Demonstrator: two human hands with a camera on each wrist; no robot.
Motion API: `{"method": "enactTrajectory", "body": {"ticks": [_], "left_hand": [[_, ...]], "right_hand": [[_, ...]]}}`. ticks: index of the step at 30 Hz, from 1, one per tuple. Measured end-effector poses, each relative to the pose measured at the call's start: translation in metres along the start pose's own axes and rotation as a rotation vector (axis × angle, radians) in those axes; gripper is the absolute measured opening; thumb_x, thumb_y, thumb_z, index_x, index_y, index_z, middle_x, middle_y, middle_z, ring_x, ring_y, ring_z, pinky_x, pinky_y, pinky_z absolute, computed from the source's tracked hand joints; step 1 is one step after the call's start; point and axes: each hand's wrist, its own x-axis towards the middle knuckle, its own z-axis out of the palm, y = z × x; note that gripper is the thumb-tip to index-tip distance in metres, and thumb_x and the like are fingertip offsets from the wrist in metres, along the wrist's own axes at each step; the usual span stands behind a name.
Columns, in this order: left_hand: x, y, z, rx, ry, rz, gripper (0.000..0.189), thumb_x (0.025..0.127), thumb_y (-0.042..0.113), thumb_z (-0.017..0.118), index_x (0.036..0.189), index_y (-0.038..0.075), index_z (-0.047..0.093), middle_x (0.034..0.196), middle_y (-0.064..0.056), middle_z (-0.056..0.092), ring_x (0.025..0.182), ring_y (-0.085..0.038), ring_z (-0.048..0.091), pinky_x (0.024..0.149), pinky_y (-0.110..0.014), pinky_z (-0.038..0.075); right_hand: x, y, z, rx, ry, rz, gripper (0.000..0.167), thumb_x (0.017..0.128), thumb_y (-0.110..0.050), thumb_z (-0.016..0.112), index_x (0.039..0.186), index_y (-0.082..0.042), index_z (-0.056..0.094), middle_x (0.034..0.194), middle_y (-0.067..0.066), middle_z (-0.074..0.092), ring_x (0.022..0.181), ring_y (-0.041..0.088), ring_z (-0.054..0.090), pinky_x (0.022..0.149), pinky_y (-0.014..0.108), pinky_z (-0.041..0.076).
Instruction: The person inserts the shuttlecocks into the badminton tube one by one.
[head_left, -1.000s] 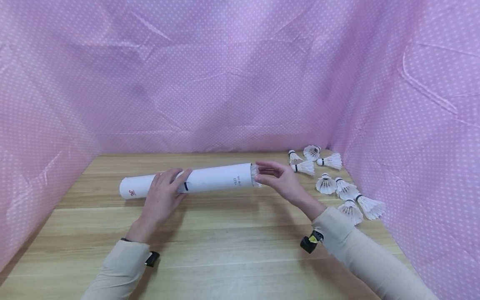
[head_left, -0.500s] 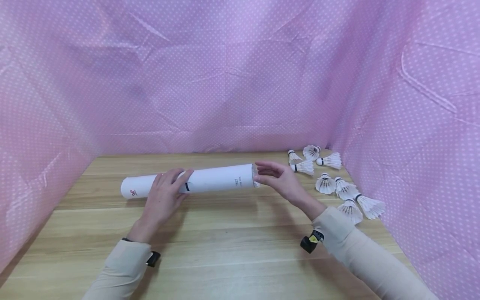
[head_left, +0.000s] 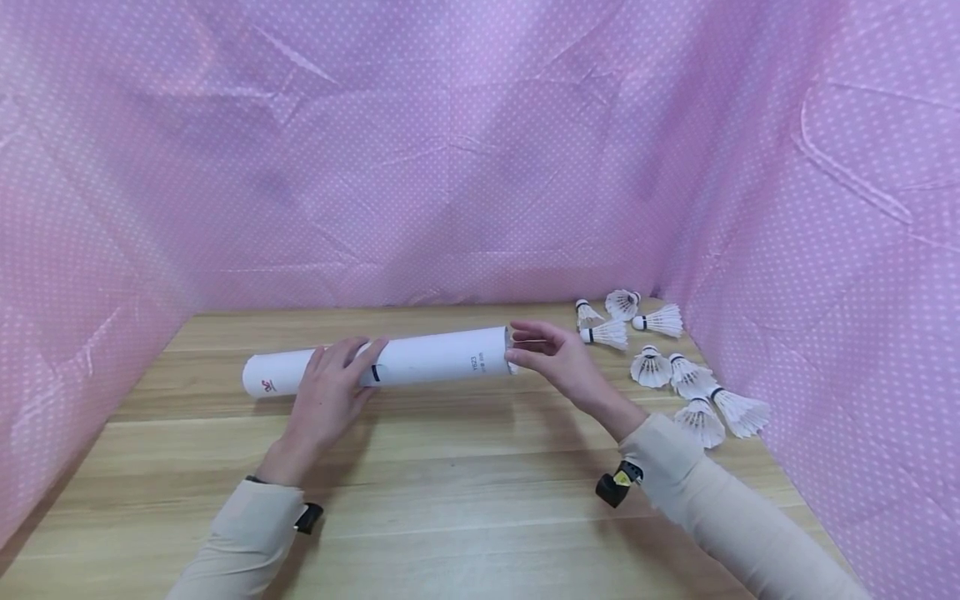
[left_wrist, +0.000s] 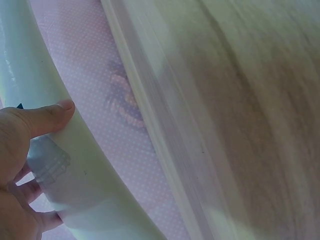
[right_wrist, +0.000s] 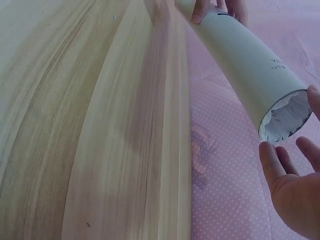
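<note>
A long white shuttlecock tube (head_left: 442,357) lies nearly level, tilted slightly up to the right, above the table. My left hand (head_left: 330,387) grips it left of its middle; in the left wrist view the thumb (left_wrist: 52,117) lies across the tube, with fingers behind. At the tube's right mouth is my right hand (head_left: 562,362), its fingers spread and loosely bent. The right wrist view shows the fingertips right at the rim on two sides. Just inside that mouth sits the white feather skirt of a shuttlecock (right_wrist: 286,119); its cork end is hidden in the tube.
Several loose shuttlecocks (head_left: 651,367) lie at the table's right side, some near its back corner and others nearer the right edge. Wooden table (head_left: 457,500) extends below both arms. Pink dotted cloth (head_left: 450,167) hangs behind and along both sides.
The shuttlecock's feather skirt, which stuck out of the tube's right end, has gone in nearly flush. My right fingers have moved slightly left with it; the left hand's grip stays.
</note>
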Motion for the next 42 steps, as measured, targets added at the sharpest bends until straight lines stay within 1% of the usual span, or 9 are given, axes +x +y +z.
{"method": "enactTrajectory", "body": {"ticks": [4,11,18,23,25,27,30,36,42], "left_hand": [[-0.001,-0.001,0.001,0.001,0.001,-0.003,0.084,0.068,-0.001,0.091,0.142,0.017,0.055,0.132,-0.018,0.056,0.121,-0.043,0.053,0.108,-0.069,0.031],[-0.001,-0.001,0.002,-0.005,0.007,-0.001,0.085,0.067,-0.001,0.091,0.142,0.016,0.055,0.132,-0.019,0.056,0.121,-0.043,0.053,0.107,-0.07,0.031],[0.0,0.0,0.002,-0.004,0.011,0.0,0.084,0.067,-0.001,0.091,0.142,0.016,0.056,0.132,-0.019,0.056,0.121,-0.043,0.053,0.107,-0.069,0.031],[0.0,0.0,0.003,-0.001,0.009,-0.001,0.085,0.067,-0.001,0.092,0.141,0.016,0.056,0.131,-0.019,0.057,0.12,-0.044,0.054,0.107,-0.07,0.032],[-0.001,-0.001,0.003,0.0,0.011,-0.001,0.085,0.066,-0.001,0.092,0.141,0.016,0.056,0.131,-0.02,0.057,0.119,-0.044,0.054,0.107,-0.069,0.032],[-0.002,-0.002,0.003,-0.002,0.014,-0.003,0.085,0.066,-0.001,0.092,0.141,0.016,0.056,0.131,-0.02,0.057,0.119,-0.045,0.054,0.107,-0.069,0.032],[-0.003,-0.004,0.003,-0.002,0.019,-0.003,0.085,0.066,-0.001,0.092,0.141,0.015,0.056,0.131,-0.021,0.057,0.118,-0.045,0.054,0.107,-0.068,0.032],[-0.005,-0.005,0.002,-0.003,0.011,-0.006,0.084,0.067,-0.001,0.091,0.142,0.015,0.056,0.131,-0.021,0.057,0.118,-0.045,0.054,0.108,-0.068,0.031],[-0.006,-0.006,0.0,0.001,0.008,-0.002,0.084,0.067,-0.001,0.091,0.142,0.014,0.056,0.132,-0.021,0.057,0.119,-0.045,0.053,0.109,-0.065,0.032]], "right_hand": [[-0.001,0.001,0.001,0.02,-0.001,0.02,0.057,0.09,-0.013,0.077,0.141,-0.002,0.054,0.134,0.021,0.059,0.124,0.037,0.057,0.1,0.038,0.051],[-0.004,0.0,0.002,0.031,0.023,0.054,0.057,0.09,-0.017,0.078,0.141,-0.009,0.056,0.136,0.014,0.058,0.125,0.03,0.058,0.1,0.037,0.051],[-0.005,0.001,0.0,0.034,0.018,0.043,0.059,0.089,-0.018,0.079,0.142,-0.008,0.055,0.14,0.019,0.055,0.124,0.032,0.059,0.099,0.037,0.052],[-0.009,0.004,-0.006,0.044,0.021,0.024,0.057,0.089,-0.015,0.078,0.141,-0.007,0.056,0.139,0.018,0.055,0.121,0.032,0.061,0.098,0.036,0.052],[-0.01,0.006,-0.01,0.039,0.025,0.01,0.056,0.089,-0.012,0.078,0.14,-0.005,0.056,0.138,0.017,0.056,0.12,0.033,0.062,0.097,0.036,0.053],[-0.012,0.009,-0.014,0.038,0.034,-0.003,0.055,0.089,-0.009,0.077,0.14,-0.003,0.056,0.137,0.019,0.056,0.119,0.035,0.062,0.095,0.034,0.054],[-0.015,0.016,-0.024,0.019,0.063,0.0,0.055,0.089,-0.008,0.077,0.138,-0.001,0.056,0.136,0.021,0.057,0.119,0.037,0.061,0.094,0.033,0.055],[-0.025,0.034,-0.051,-0.092,0.146,0.037,0.053,0.088,-0.016,0.08,0.135,-0.003,0.059,0.134,0.016,0.06,0.119,0.034,0.062,0.09,0.026,0.055],[-0.041,0.045,-0.077,-0.163,0.192,0.016,0.051,0.089,-0.016,0.078,0.134,0.0,0.059,0.133,0.02,0.059,0.118,0.036,0.062,0.087,0.022,0.055]]}}
